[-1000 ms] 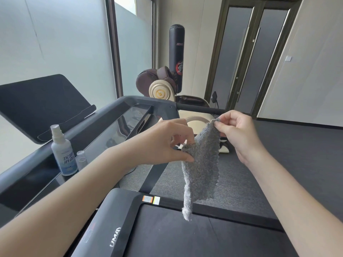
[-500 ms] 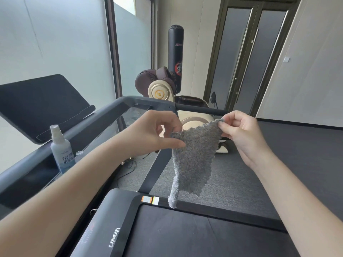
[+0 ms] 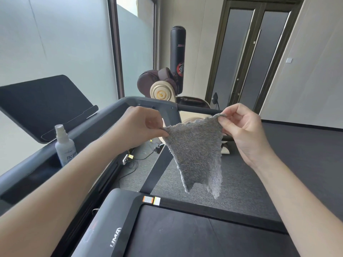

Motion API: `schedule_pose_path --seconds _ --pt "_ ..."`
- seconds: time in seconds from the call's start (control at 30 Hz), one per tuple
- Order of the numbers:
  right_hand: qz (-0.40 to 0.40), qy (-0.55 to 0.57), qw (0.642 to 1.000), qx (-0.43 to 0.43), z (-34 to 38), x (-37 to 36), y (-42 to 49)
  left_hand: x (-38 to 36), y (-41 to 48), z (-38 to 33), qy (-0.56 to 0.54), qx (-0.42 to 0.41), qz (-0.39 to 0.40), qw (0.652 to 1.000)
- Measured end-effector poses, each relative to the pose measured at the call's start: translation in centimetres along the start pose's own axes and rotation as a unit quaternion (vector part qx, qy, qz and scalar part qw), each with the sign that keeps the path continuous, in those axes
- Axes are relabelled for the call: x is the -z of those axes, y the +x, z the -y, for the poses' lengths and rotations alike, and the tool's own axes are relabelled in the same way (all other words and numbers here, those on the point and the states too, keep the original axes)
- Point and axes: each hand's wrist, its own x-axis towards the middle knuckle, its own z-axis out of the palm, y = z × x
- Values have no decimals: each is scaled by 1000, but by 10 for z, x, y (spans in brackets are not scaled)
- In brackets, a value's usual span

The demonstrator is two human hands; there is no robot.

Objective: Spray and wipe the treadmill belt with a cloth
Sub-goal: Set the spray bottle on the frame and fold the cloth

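Stage: preparation, by my judgement; the cloth is being spread out in the air and nothing yet touches the belt.
Left hand [image 3: 143, 127]: its fingers [image 3: 164, 132] are pinched shut on the left upper corner of the fluffy grey rectangular cloth [image 3: 196, 153].
Right hand [image 3: 243, 130]: its fingers [image 3: 223, 120] are pinched shut on the right upper corner of the same cloth, a little higher than the left pinch.
Cloth: stretched between the two pinches, hanging freely below the fingers, its two lower corners dangling clear above the treadmill's front edge.
Black treadmill belt [image 3: 185, 238]: well below the fingers, towards the person; it looks dry and unmarked, with no spray or wipe streaks that I can make out.
Done: the cloth is in hand and opened out.
Left to do: spraying and wiping, both apparently not yet begun.
White plastic spray bottle with blue label [image 3: 64, 145]: stands upright in the dark grey treadmill console tray [image 3: 37, 164], well to the left of the left fingers, partly hidden by the left forearm; neither hand touches it.
Bottle contents: the body is opaque, so the level of liquid cannot be told.
Tray contents: the bottle is all that shows; the rest of it is hidden.
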Motion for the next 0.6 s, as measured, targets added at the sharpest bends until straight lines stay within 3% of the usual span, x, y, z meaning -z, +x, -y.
schedule_pose_path --seconds 0.17,0.33,0.43,0.6 --pt "9 0 1000 -6 -1 0 -1 0 -3 -2 -252 63 -48 965" --pt "18 68 997 -37 4 -4 -2 -2 -3 -7 -453 90 -32 886" --pt "42 88 993 -67 8 -10 -2 -6 -4 -9 -490 105 -27 865" --pt "59 23 994 -94 15 -17 4 -10 -4 -10 -510 105 -60 852"
